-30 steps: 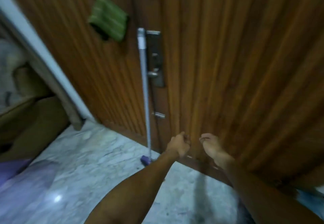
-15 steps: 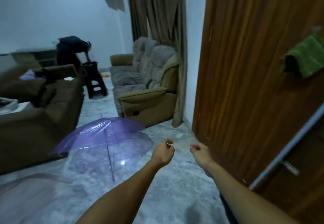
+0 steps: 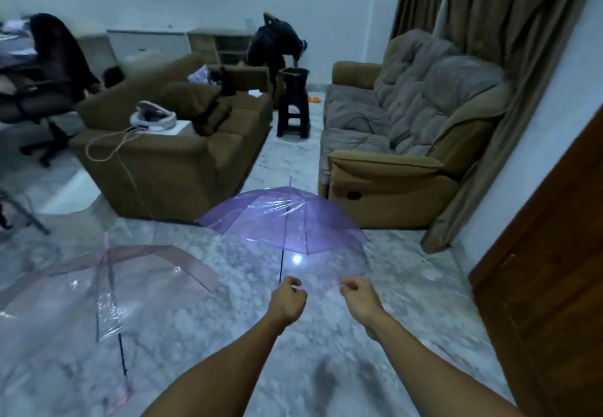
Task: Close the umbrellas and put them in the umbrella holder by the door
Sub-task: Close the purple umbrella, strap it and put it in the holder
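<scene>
An open purple see-through umbrella (image 3: 287,217) rests on the marble floor straight ahead, its dark shaft pointing toward me. An open pink see-through umbrella (image 3: 107,273) lies on the floor to the left, its shaft and pink handle nearer me. My left hand (image 3: 288,299) and my right hand (image 3: 359,296) are both stretched forward with the fingers curled loosely and nothing in them. My left hand is just short of the end of the purple umbrella's shaft. No umbrella holder is in view.
A brown sofa (image 3: 169,159) stands behind the umbrellas at left and a grey-brown recliner sofa (image 3: 401,142) at right. The wooden door (image 3: 548,286) fills the right edge beside a curtain (image 3: 489,90). A black stool (image 3: 293,103) and a bending person (image 3: 277,44) are farther back.
My view has swung left, away from the wooden door and into the room. The purple umbrella has come to the centre and the pink one into sight. My hands stay curled and empty.
</scene>
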